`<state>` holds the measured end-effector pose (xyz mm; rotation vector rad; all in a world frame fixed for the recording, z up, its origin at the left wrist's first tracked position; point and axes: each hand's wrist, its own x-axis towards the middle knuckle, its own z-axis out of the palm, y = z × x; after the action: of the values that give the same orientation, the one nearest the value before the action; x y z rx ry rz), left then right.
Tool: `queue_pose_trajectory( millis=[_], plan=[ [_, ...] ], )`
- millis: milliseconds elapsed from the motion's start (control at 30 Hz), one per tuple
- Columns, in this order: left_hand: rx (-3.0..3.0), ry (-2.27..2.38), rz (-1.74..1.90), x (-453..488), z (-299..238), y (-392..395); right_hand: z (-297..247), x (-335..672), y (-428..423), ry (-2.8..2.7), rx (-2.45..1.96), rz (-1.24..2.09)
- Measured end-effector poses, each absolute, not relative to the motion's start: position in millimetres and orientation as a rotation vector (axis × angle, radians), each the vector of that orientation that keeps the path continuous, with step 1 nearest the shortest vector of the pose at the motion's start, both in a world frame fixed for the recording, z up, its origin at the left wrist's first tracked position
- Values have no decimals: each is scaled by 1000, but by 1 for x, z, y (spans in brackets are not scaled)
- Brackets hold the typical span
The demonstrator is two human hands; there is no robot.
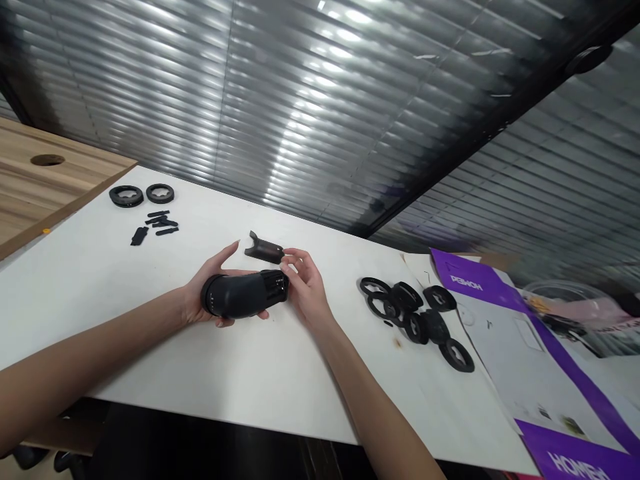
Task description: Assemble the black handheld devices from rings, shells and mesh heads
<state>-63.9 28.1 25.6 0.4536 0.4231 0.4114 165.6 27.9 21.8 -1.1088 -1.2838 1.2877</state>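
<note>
My left hand point(210, 283) is wrapped from below around a thick black rounded device body point(237, 295), held over the white table. The body has a ring with small markings at its left end and an open, slotted section at its right end. Just beyond it is a curved black cover piece point(265, 249) with a notched left end. My right hand point(306, 283) pinches the right end of this cover between thumb and fingertips, close to the slotted end of the body. Whether the cover also rests on the table is hard to see.
Two black rings point(127, 196) and several small black strips point(160, 221) lie at the left of the white table point(200, 373). Several black rings and housings point(417, 313) are grouped at the right, beside a purple and white box point(520, 360). Behind stands a glass partition with blinds point(280, 100).
</note>
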Motion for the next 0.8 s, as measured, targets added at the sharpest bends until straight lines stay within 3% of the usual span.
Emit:
queue_pose_trajectory(
  millis=[500,800],
  plan=[
    [299,249,509,-62,26,28,27,164,16,-1659,-1203,1175],
    [220,283,486,-59,24,24,27,163,13,-1758,-1141,853]
  ],
)
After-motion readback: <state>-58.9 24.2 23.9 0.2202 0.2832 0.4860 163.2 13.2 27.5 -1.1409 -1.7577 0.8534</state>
